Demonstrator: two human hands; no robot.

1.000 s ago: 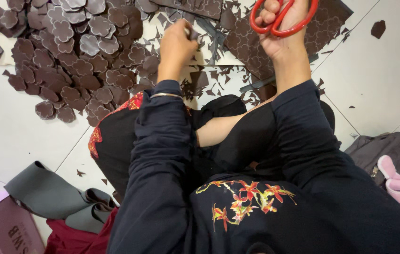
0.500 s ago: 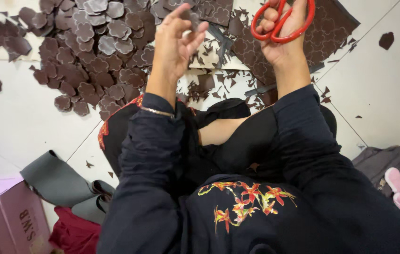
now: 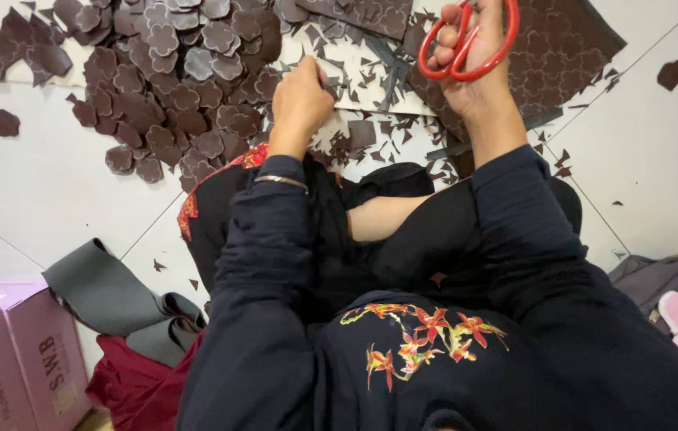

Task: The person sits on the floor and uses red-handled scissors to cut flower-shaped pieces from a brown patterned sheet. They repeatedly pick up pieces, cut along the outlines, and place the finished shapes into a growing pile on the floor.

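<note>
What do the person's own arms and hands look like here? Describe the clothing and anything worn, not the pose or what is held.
Both arms are covered by long dark navy sleeves. The left hand is bare, with a thin silver bangle at the wrist above the cuff. The right hand is bare too, with no ring or band visible.

Black sleeves, thin wrist bangle [image 3: 279, 181] (left), embroidered flowers [image 3: 423, 339].

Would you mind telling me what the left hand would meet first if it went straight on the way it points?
Probably the heap of dark brown flower-shaped cutouts just beyond the left hand; depth is unclear.
</note>
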